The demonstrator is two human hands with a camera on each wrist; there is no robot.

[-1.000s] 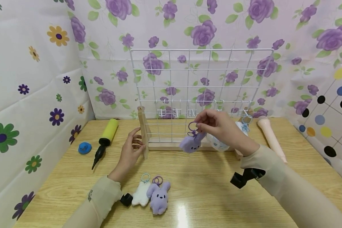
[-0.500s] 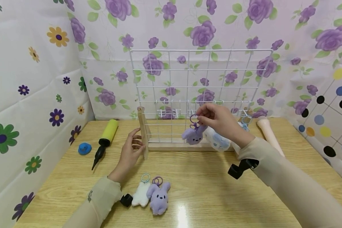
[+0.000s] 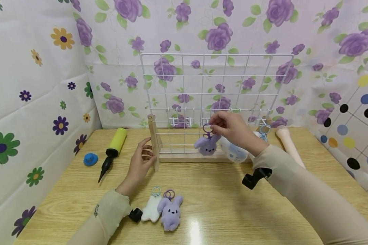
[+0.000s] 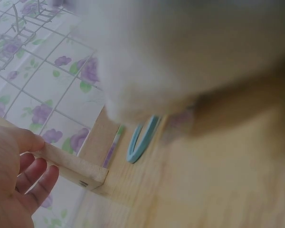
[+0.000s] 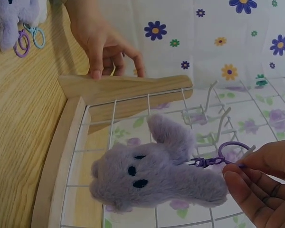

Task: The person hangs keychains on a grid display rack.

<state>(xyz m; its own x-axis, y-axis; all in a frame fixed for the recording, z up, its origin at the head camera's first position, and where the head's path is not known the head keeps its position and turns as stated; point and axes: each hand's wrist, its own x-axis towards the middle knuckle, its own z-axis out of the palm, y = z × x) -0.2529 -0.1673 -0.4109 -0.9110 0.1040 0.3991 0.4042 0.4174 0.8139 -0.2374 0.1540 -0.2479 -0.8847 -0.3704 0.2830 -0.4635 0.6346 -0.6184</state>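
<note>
In the head view my right hand [image 3: 233, 127] pinches the purple ring [image 5: 234, 151] of a lilac bunny plush keychain [image 3: 208, 146]. The bunny dangles in front of a white wire grid rack [image 3: 171, 75]. The ring is close to a white hook on the grid; whether the hook passes through it I cannot tell. My left hand [image 3: 141, 158] holds the rack's wooden side post [image 3: 153, 139] between thumb and fingers. Behind my right wrist hangs a white and blue plush [image 3: 234, 151], partly hidden. Several white hooks [image 3: 188, 121] sit left of the bunny.
On the table's front lie a second lilac bunny keychain [image 3: 171, 214] and a white plush keychain [image 3: 151, 209]. At left are a blue rubber duck [image 3: 90, 159] and a yellow and black hand pump [image 3: 118, 141]. A pale pink rod [image 3: 289, 144] lies at right.
My right hand has raised the bunny keychain slightly and brought its ring up near the hook row. The left hand stays on the wooden post.
</note>
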